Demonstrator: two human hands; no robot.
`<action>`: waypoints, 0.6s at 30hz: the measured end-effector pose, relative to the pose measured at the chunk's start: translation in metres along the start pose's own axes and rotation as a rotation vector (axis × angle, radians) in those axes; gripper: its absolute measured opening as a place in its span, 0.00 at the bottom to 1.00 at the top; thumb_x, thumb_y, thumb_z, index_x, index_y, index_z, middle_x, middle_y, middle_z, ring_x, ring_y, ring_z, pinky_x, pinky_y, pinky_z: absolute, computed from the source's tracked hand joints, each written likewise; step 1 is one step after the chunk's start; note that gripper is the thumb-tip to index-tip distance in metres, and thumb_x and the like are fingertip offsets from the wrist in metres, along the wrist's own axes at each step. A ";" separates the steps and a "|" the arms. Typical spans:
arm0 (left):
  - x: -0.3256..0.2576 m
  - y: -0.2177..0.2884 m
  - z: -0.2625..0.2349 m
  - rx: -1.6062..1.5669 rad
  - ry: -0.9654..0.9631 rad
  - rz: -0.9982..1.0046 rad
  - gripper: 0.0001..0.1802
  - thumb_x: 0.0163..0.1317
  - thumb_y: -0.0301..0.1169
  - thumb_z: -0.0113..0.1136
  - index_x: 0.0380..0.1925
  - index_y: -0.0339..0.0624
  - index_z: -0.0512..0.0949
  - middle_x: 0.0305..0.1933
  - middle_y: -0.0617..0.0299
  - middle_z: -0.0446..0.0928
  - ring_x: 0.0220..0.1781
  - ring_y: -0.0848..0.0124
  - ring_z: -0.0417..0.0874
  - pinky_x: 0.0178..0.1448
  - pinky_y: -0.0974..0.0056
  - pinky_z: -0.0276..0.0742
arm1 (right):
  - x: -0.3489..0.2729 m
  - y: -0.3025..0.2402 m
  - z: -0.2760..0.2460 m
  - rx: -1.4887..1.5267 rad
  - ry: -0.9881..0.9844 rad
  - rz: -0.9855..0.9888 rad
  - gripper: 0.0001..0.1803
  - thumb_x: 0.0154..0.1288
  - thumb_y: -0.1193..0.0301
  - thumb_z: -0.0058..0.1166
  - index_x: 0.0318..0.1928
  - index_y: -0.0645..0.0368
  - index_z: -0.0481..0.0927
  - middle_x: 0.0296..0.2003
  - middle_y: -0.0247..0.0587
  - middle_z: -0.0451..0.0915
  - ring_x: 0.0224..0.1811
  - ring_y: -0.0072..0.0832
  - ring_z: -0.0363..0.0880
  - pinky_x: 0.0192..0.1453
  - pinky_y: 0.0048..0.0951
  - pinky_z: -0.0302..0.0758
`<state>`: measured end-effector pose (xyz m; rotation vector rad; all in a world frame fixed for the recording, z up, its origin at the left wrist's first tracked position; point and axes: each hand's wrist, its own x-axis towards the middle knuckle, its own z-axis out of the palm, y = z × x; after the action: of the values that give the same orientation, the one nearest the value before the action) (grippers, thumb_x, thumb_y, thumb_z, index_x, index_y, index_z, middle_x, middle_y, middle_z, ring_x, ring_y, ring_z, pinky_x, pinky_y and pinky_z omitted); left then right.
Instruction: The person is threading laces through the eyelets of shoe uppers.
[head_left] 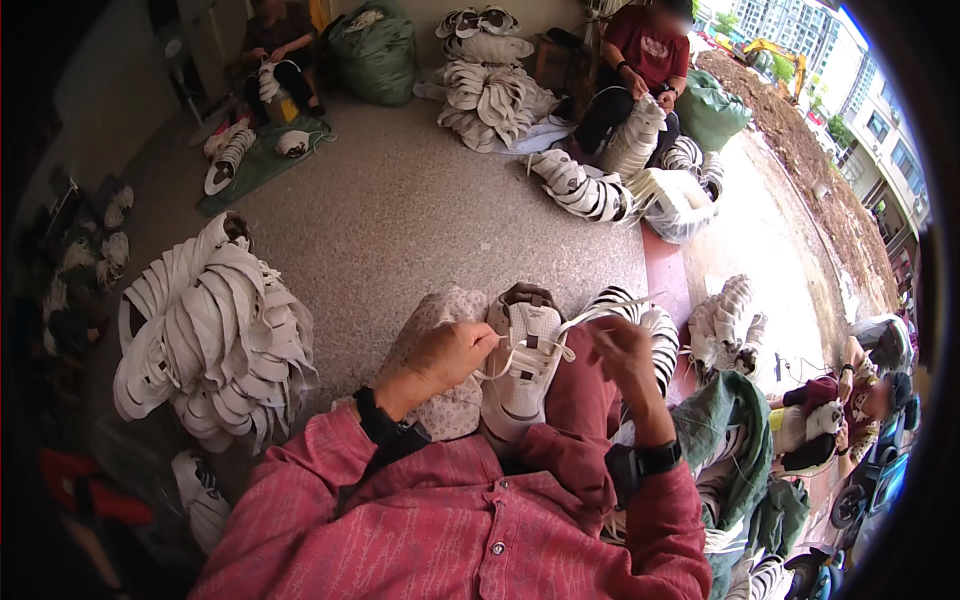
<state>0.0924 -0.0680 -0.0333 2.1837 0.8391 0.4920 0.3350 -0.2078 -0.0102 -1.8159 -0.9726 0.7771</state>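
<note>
While green sacks [372, 45] bulge by the far wall, my left hand [445, 355] pinches a lace [500, 365] and my right hand [622, 355] seems closed on its other end; the white shoe [520, 365] lies on my lap, lengthwise away from me.
</note>
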 end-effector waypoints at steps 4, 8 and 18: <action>0.005 -0.002 0.005 0.026 0.002 0.032 0.15 0.63 0.40 0.53 0.32 0.38 0.80 0.29 0.49 0.80 0.33 0.55 0.83 0.37 0.57 0.76 | -0.004 -0.024 0.054 0.077 -0.255 -0.052 0.14 0.69 0.69 0.51 0.48 0.68 0.77 0.20 0.38 0.79 0.14 0.18 0.71 0.15 0.20 0.65; 0.009 -0.008 0.007 0.045 0.021 0.101 0.16 0.63 0.39 0.50 0.27 0.39 0.78 0.28 0.48 0.79 0.33 0.47 0.81 0.40 0.49 0.74 | 0.000 -0.029 0.072 0.127 -0.320 0.027 0.17 0.70 0.68 0.50 0.52 0.69 0.74 0.18 0.39 0.79 0.12 0.18 0.71 0.15 0.20 0.66; 0.021 -0.013 0.016 0.184 0.078 0.183 0.14 0.61 0.37 0.53 0.25 0.39 0.78 0.25 0.50 0.78 0.31 0.50 0.80 0.44 0.52 0.74 | 0.001 -0.030 0.078 0.125 -0.393 0.122 0.17 0.70 0.67 0.51 0.49 0.69 0.75 0.20 0.35 0.78 0.17 0.15 0.72 0.18 0.18 0.66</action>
<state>0.1109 -0.0549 -0.0514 2.4383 0.7550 0.6141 0.2626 -0.1660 -0.0134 -1.6576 -1.0390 1.2755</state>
